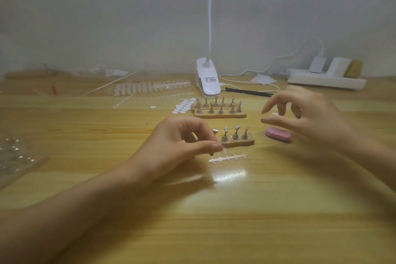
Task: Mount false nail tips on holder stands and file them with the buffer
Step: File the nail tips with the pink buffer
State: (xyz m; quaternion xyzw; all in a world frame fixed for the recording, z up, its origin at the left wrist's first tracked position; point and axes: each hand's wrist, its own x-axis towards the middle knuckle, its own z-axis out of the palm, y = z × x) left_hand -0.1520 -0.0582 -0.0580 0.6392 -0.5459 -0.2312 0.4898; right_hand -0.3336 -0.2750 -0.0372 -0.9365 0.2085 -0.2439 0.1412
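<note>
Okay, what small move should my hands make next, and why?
Probably seat the clear nail tip pinched by the left hand onto a stand of the near holder strip: those stands look bare, and the right hand hovers free near the pink buffer.

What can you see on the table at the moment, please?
table: one, wooden, under everything.
lamp: one, white, back centre.
power strip: one, white, back right.
tip rack: one, translucent, back left.
far stands: many, silver, on wooden bases before the lamp.
dots: many, white, left of far stands.
near stands: four plainly seen, silver, on a wooden base, centre.
buffer: one, pink, right of near stands.
sprue: one, white, before near stands.
tool: one, black, right of lamp.
bag: one, clear, left edge.
left hand: pinches a clear tip above the sprue.
right hand: blurred, empty, above the buffer.
</note>
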